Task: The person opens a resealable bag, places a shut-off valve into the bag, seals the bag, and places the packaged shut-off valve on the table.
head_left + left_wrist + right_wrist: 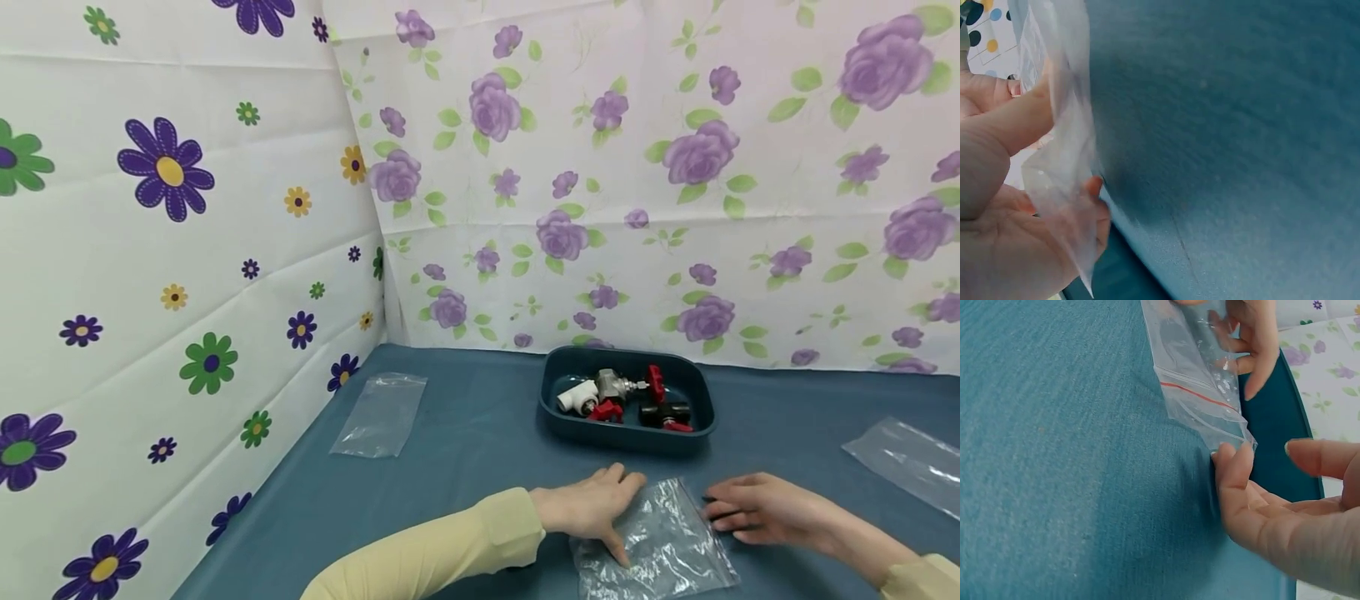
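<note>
1. Blue cloth [465, 475] lies beneath the clear zip-lock bag [675, 546], which sits toward five o'clock in the head view, between the hands.
2. Left hand [588, 507]: thumb and fingers lie on opposite sides of the film, lightly curled, holding the bag's nine o'clock side, likely to steady such limp plastic.
3. Right hand [776, 510]: fingers loosely bent, thumb well apart, nothing gripped; fingertips seem to touch a corner near the red seal line [1197, 395], perhaps guiding that end.
4. Between eleven and twelve o'clock from the bag, a blue tray [622, 435] contains a white valve [576, 397], metal valve [611, 385] and black valve [664, 414]; its walls presumably stop them rolling.
5. A second bag [382, 417] lies toward ten o'clock, a third bag [911, 462] past two, probably spread apart so the films don't cling.
</note>
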A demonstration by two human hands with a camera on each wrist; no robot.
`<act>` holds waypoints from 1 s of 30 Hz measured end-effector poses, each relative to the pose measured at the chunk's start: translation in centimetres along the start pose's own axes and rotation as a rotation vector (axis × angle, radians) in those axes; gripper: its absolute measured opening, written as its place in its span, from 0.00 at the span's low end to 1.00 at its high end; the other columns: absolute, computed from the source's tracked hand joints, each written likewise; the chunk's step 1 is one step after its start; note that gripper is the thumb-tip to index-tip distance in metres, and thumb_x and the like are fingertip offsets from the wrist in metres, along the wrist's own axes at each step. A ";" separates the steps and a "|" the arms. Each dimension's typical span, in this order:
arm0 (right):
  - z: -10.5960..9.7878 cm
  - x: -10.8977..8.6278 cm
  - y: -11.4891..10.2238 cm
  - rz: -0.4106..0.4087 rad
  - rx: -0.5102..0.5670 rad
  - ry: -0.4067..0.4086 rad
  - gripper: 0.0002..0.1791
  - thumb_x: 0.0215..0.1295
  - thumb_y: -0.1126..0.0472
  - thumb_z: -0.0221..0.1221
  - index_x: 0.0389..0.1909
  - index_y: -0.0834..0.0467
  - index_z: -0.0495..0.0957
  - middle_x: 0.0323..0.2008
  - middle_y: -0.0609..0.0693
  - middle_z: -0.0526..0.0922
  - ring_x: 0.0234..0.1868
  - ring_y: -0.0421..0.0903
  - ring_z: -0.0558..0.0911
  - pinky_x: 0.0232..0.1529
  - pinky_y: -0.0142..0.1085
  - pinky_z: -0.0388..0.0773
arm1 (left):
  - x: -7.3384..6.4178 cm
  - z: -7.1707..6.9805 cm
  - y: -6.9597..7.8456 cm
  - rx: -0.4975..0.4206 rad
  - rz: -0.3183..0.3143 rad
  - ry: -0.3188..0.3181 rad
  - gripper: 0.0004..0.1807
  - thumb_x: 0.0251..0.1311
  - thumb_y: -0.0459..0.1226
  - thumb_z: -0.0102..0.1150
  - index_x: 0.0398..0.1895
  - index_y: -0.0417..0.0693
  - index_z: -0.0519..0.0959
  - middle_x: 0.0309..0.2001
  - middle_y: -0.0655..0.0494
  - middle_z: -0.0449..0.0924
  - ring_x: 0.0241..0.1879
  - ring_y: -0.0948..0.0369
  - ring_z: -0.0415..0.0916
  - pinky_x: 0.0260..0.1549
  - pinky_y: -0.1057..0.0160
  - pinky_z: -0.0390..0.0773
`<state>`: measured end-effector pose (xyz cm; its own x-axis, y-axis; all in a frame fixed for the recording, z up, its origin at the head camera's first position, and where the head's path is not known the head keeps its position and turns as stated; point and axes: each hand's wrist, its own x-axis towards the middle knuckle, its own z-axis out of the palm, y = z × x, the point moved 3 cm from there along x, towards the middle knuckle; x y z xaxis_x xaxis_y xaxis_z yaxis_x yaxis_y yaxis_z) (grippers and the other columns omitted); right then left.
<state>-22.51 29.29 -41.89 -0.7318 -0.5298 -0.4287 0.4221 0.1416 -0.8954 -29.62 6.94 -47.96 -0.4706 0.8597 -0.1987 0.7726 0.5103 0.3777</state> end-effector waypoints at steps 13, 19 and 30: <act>0.7 1.1 -0.2 -0.054 -0.006 0.000 0.25 0.70 0.58 0.46 0.57 0.75 0.63 0.44 0.54 0.77 0.46 0.49 0.75 0.47 0.45 0.70 | -4.1 -5.7 4.6 -0.126 0.040 0.296 0.25 0.57 0.41 0.58 0.55 0.41 0.67 0.26 0.66 0.69 0.27 0.73 0.67 0.36 0.76 0.67; 1.0 1.2 -0.9 -0.082 -0.030 0.074 0.24 0.68 0.57 0.50 0.56 0.72 0.66 0.41 0.53 0.77 0.43 0.48 0.76 0.46 0.45 0.71 | -4.7 -6.9 4.5 -0.320 0.054 0.424 0.11 0.61 0.36 0.53 0.46 0.44 0.71 0.26 0.66 0.70 0.21 0.73 0.67 0.24 0.77 0.69; 1.4 0.6 -2.0 -0.251 0.018 0.065 0.14 0.69 0.61 0.49 0.51 0.64 0.70 0.45 0.52 0.75 0.46 0.49 0.76 0.46 0.47 0.71 | -5.5 -7.6 4.3 -0.466 0.096 0.688 0.02 0.63 0.36 0.51 0.35 0.49 0.69 0.26 0.64 0.70 0.19 0.69 0.61 0.19 0.74 0.66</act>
<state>-23.01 27.52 -40.21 -0.8475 -0.4916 -0.2001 0.2314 -0.0028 -0.9729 -26.99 4.24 -38.34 -0.6834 0.6154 0.3927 0.6387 0.2435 0.7300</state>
